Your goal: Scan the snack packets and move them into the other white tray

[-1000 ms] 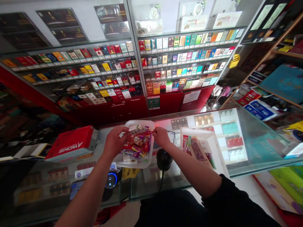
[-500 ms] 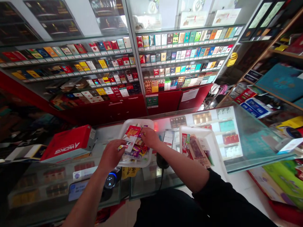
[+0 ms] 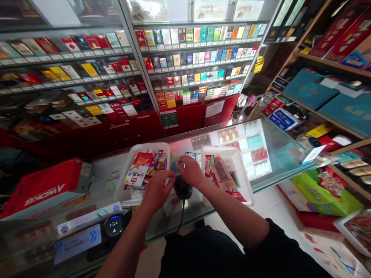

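My left hand (image 3: 158, 189) is over the right edge of a white plastic tray (image 3: 118, 191), its thumb and forefinger apart and pointing right. In that tray lie several small wrapped snacks and a red-and-white packet (image 3: 139, 169). My right hand (image 3: 190, 170) hovers just above a black corded device (image 3: 183, 188), its fingers curled; whatever they hold, if anything, is too small to make out. A phone (image 3: 190, 155) lies partly hidden behind that hand. To the right, a second white tray (image 3: 246, 177) holds a brown packet (image 3: 223, 173) and red packets.
A red box (image 3: 49, 185) sits at the left of the glass counter (image 3: 199, 210). Nearer me are a lit display screen (image 3: 77, 244) and a round device with a blue ring (image 3: 113, 225). Beyond stand shelves of cigarette packs (image 3: 191, 58). Green cartons (image 3: 327, 189) are on the right.
Both hands have moved off the snacks in the left tray, to the space between the trays over the black device. The view has swung to the right.
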